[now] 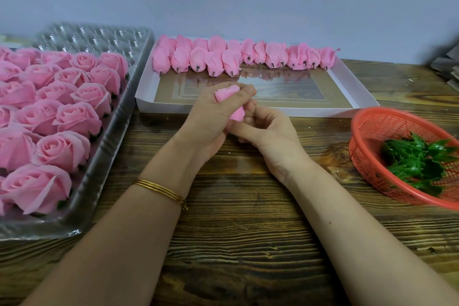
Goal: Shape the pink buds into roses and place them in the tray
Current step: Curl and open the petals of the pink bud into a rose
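**A:** What is the left hand (211, 119) doing?

**B:** It is gripping a pink bud (227, 97). Its fingers and thumb are curling round the bud, holding it above the wooden table (236, 231) just in front of the white box (357, 87).

**A:** And the right hand (268, 131)?

**B:** It is meeting the left from the other side, its fingers curling in and pinching the bud's lower end. The left hand is covering most of the bud, so I cannot tell how firmly it is pinching.

**A:** Where is the tray sitting?

**B:** The clear plastic tray (104, 156) is lying at the left, near the left forearm. Finished roses (62, 149) are filling its near rows in tight lines.

**A:** What else is lying around?

**B:** A row of buds (236, 57) is lying along the far side of the box, with their dark stubs pointing toward the person. The box's near wall is standing between that row and the hands. A red basket (367, 136) is sitting at the right, well apart from the hands, and is holding green leaf pieces (417, 164). Gold bangles (161, 191) are circling the left wrist.
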Demonstrator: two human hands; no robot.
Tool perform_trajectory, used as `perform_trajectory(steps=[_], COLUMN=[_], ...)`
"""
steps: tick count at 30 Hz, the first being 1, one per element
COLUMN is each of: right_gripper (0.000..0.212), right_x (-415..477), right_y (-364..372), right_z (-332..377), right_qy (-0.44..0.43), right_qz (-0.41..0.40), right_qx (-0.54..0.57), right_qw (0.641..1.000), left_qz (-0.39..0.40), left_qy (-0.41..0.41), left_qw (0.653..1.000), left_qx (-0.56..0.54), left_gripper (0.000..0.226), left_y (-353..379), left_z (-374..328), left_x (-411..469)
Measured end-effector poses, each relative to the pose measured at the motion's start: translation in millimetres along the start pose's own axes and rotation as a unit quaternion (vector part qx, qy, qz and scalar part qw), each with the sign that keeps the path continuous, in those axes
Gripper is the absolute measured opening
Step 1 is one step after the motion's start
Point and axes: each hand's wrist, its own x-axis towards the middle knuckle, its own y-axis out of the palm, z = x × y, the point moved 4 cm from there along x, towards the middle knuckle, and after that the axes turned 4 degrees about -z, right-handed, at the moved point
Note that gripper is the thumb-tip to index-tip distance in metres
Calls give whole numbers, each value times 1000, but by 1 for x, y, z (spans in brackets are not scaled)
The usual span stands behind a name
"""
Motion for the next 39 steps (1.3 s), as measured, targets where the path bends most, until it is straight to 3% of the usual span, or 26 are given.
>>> perform_trajectory(steps=[7, 11, 16, 22, 27, 31, 39], right_gripper=[10, 16, 38, 14, 15, 11, 11], right_x=[0, 0, 0, -1, 1, 4, 4], right_y=[-1, 0, 0, 1, 0, -7, -6], right_z=[0, -1, 1, 2, 4, 6, 3], right_qy=[11, 23, -9, -11, 51, 84, 66], right_qz=[16, 9, -68, -52, -22, -59, -76], right_qx=[3, -3, -47, -21, 46, 137, 111], right_qw=[1000, 1000, 996, 998, 997, 985, 989], left_qz=[59, -4, -57, -86, -110, -110, -63], left_qy=[-6, 20, 58, 75, 117, 150, 159], left_qw=[998, 999, 996, 987, 975, 950, 924], left_qx=[30, 37, 47, 109, 154, 251, 341], left_gripper=[8, 10, 8, 17, 21, 24, 31], left_y=[0, 1, 1, 0, -2, 1, 11], left_z=[-5, -5, -4, -7, -9, -9, -7], left_x=[-4, -4, -4, -6, -7, -8, -17])
